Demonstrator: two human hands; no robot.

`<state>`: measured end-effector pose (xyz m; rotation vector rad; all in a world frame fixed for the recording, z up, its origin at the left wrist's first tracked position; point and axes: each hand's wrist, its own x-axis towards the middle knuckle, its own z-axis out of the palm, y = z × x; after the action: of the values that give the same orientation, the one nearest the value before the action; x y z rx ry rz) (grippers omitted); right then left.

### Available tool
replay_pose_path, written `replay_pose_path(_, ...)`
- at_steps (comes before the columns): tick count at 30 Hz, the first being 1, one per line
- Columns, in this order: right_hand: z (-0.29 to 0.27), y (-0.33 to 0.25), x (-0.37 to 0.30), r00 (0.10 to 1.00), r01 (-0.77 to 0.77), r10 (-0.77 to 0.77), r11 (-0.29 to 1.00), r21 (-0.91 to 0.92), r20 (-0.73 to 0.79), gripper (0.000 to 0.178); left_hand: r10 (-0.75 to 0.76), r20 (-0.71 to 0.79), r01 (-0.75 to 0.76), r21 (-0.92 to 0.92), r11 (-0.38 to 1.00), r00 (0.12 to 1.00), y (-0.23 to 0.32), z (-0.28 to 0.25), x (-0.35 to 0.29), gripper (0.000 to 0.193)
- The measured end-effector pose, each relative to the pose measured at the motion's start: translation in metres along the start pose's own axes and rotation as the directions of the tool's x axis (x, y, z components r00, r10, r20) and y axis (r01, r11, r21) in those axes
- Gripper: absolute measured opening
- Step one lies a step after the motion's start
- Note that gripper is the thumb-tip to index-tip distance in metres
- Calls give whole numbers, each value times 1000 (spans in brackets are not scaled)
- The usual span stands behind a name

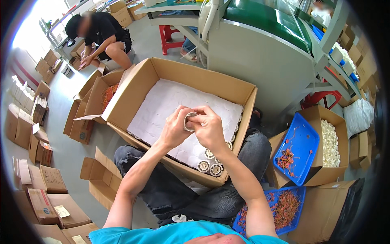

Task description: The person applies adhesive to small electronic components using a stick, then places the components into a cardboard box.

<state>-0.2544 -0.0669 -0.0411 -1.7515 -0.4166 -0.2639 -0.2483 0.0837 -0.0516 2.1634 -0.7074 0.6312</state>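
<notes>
Above an open cardboard box (136, 94), both my hands meet at a white round, hollow part (187, 123). My left hand (175, 127) is closed around its left side. The fingers of my right hand (208, 125) are closed at its right side, with fingertips at the opening; whether they also pinch something small is hidden. Below the hands, a whitish sheet (162, 97) with faint round dents covers most of the box's contents. Several similar white round parts (203, 166) with spoked faces show at the box's near right corner.
On the right are a blue tray (302, 140) with red wired pieces, a carton of white pieces (330, 142) and another blue tray (298, 211). An empty small carton (101, 179) lies at left. A green conveyor (268, 20) stands ahead; another person (105, 36) squats far left.
</notes>
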Motion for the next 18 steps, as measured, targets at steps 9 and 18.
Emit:
replay_pose_path(9, -3, -3, 1, 999, -36, 34, 993, 109, 27, 16, 80, 21, -80, 8, 997, 997, 0, -7, 5, 53)
replay_pose_path(18, 10, -7, -10, 989, -89, 109, 979, 182, -102, 15, 174, 21, -175, 119, 977, 985, 1, -14, 6, 57)
